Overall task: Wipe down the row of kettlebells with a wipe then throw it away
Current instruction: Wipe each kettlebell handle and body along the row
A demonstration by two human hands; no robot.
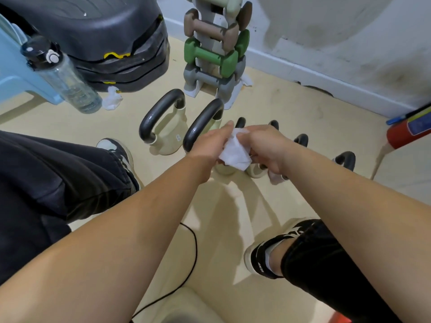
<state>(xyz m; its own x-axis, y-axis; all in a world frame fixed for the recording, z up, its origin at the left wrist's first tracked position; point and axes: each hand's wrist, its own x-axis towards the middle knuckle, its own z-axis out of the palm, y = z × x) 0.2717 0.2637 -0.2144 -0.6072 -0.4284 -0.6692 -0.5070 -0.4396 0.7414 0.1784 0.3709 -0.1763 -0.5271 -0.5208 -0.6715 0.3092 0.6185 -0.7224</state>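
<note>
A row of cream kettlebells with dark handles stands on the floor. The leftmost kettlebell point(166, 134) is fully in view, and the second kettlebell point(200, 127) sits partly behind my left hand point(211, 145). Smaller kettlebells point(345, 159) continue to the right, mostly hidden by my arms. Both hands meet above the row and hold a white wipe point(234, 151) between them. My left hand grips its left side. My right hand point(264, 148) pinches its right side with curled fingers.
A dumbbell rack point(215, 50) stands behind the row. A water bottle point(65, 78) leans at the left beside a crumpled white tissue point(112, 99) and a black stepper point(112, 43). A red extinguisher point(410, 131) lies at the right. A black cable point(191, 257) crosses the floor near my feet.
</note>
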